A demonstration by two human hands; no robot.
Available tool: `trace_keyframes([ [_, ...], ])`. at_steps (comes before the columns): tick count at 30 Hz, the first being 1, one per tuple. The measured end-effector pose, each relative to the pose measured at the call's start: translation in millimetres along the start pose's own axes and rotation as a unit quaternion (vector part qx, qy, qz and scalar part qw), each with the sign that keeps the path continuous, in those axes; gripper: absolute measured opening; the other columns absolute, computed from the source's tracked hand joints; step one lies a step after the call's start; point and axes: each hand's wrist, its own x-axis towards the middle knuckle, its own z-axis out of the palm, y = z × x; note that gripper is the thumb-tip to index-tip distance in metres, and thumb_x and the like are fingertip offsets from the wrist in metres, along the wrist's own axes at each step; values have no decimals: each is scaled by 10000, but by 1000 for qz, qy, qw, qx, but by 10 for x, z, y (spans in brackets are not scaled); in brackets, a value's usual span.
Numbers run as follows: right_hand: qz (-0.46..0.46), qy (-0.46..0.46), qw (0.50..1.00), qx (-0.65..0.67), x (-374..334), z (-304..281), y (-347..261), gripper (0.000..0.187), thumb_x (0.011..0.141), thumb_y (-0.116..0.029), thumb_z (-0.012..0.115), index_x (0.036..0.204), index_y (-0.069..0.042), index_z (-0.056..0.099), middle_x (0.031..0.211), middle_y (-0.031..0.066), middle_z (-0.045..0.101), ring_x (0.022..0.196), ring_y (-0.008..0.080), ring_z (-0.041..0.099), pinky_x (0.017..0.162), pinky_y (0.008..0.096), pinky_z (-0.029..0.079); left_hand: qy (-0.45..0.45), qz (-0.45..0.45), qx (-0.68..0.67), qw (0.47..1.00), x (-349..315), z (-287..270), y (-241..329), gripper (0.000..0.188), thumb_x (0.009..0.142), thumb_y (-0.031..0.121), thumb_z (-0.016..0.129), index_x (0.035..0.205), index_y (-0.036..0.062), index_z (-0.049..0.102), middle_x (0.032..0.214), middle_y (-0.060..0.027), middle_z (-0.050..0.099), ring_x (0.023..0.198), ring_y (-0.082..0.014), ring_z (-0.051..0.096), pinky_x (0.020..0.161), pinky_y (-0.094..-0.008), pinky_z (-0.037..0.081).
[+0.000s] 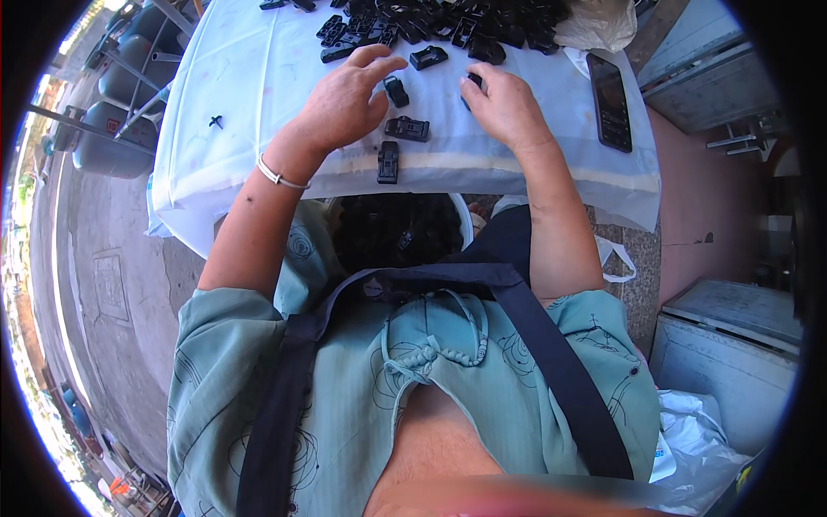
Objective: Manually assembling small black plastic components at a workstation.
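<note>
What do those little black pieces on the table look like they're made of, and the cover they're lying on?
The black pieces look like moulded plastic: uniform black, crisp edges, a dull sheen. The table cover looks like thin white plastic sheeting or coated cloth; it creases and hangs limp over the edge, though the view leaves that open.

Sunlit concrete floor (129,284), grey gas cylinders (108,142), white-covered table (250,77).

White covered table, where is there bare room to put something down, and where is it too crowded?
The white covered table is bare on its left side, with only a small black piece there. A narrower strip lies between the right hand and the dark phone. The far edge is crowded by the pile of black plastic clips.
</note>
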Motion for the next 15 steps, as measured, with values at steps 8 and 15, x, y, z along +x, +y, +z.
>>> trace_keyframes([
  [8,-186,70,975,-103,-85,-148,262,296,845,-65,553,1117,-130,650,1142,134,620,1003,343,604,868,388,496,-60,-8,-83,995,-23,88,-106,363,784,82,714,1129,104,608,950,-60,632,694,-156,583,665,-289,514],
  [15,-185,29,981,-43,-66,17,-18,285,819,-55,619,1101,-95,643,1062,126,626,919,320,622,802,357,518,-24,-32,-135,990,-58,138,-87,462,762,80,742,1193,102,577,905,-40,653,622,-113,512,612,-263,493],
])
